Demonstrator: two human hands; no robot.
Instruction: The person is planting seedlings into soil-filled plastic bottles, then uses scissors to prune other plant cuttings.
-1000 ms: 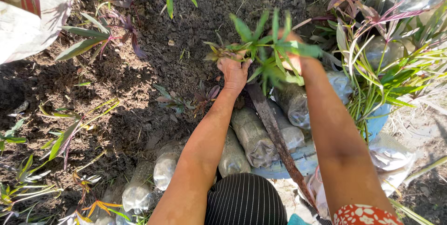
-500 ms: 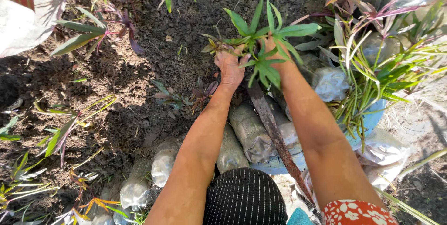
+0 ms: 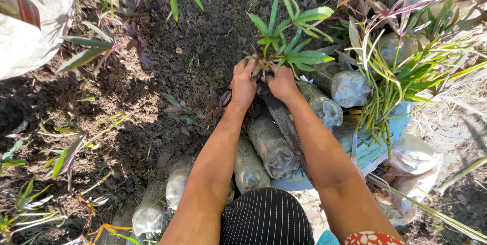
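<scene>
Left hand (image 3: 243,83) and right hand (image 3: 282,83), fingers grasping the base of a green seedling (image 3: 289,47) in dark soil (image 3: 203,37); half-buried plastic bottles (image 3: 271,146) border the bed near, striped grass (image 3: 395,82) crowds right

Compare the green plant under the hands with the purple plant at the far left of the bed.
The green plant has bright green leaves; the purple plant mixes green blades with purplish leaves. The green plant has the left hand and right hand pressed at its base; nothing touches the purple plant. The green plant stands by the bottles; the purple one is farther away. Both stand in dark soil.
</scene>
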